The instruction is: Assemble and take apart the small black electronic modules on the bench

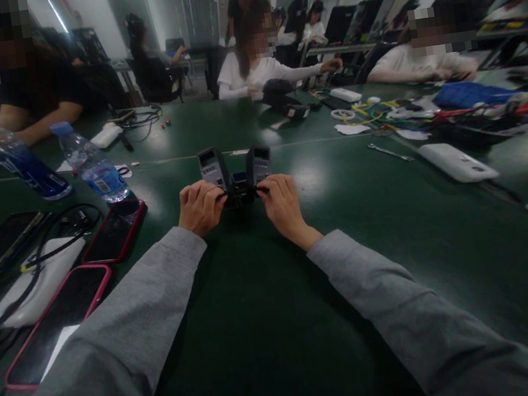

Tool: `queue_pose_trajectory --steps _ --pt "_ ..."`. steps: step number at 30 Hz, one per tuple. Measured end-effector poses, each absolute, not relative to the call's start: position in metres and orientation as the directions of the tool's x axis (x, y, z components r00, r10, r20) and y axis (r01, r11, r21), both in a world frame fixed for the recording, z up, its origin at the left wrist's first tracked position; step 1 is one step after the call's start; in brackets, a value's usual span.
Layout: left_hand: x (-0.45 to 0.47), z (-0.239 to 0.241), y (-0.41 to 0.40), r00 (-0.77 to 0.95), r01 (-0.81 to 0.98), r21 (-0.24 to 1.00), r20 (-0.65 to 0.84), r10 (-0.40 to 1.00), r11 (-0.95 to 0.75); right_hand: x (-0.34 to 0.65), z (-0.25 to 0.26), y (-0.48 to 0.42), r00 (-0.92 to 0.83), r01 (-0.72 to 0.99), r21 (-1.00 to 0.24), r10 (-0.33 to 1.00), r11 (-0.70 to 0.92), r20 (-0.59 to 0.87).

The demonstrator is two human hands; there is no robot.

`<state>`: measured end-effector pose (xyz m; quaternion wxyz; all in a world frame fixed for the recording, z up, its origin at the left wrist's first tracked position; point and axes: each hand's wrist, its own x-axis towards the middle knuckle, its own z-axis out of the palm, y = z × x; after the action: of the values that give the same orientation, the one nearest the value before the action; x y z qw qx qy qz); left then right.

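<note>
A small black device [237, 174] with two upright grey modules stands on the dark green table [282, 326], straight ahead of me. My left hand [200, 207] is closed in a pinch on a thin black cable or strap at the device's left base. My right hand [282, 203] pinches the same black piece at the right base. Both arms wear grey sleeves. What the fingertips grip is partly hidden.
Phones in red cases [114, 231], a white power bank [35, 282] and black cables lie at the left, with water bottles [92, 163] behind. A white box [458, 161], a wrench [388, 152] and coloured wires sit at the right. Other people work across the table.
</note>
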<state>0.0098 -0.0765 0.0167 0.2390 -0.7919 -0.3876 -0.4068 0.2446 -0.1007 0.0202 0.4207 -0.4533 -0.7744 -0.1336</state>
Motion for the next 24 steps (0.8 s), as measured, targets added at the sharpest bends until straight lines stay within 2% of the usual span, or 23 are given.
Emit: queue_pose_trajectory --steps 2,5,15,24 --pt "0.003 0.017 -0.071 0.291 0.837 -0.008 0.853 0.433 -0.548 0.248 0.02 -0.098 -0.228 0.822 -0.176 0.597 0.541 0.769" --pt "-0.006 0.016 -0.062 0.27 0.849 0.028 0.836 0.477 -0.528 0.252 0.021 -0.095 -0.215 0.835 -0.186 0.618 0.518 0.756" --pt "-0.009 0.013 -0.056 0.383 0.848 -0.005 0.696 0.607 -0.53 0.259 0.018 -0.09 -0.236 0.855 -0.17 0.66 0.489 0.713" --pt "-0.009 0.013 -0.055 0.455 0.824 -0.058 0.661 0.596 -0.564 0.26 0.01 -0.086 -0.333 0.851 -0.117 0.699 0.511 0.632"
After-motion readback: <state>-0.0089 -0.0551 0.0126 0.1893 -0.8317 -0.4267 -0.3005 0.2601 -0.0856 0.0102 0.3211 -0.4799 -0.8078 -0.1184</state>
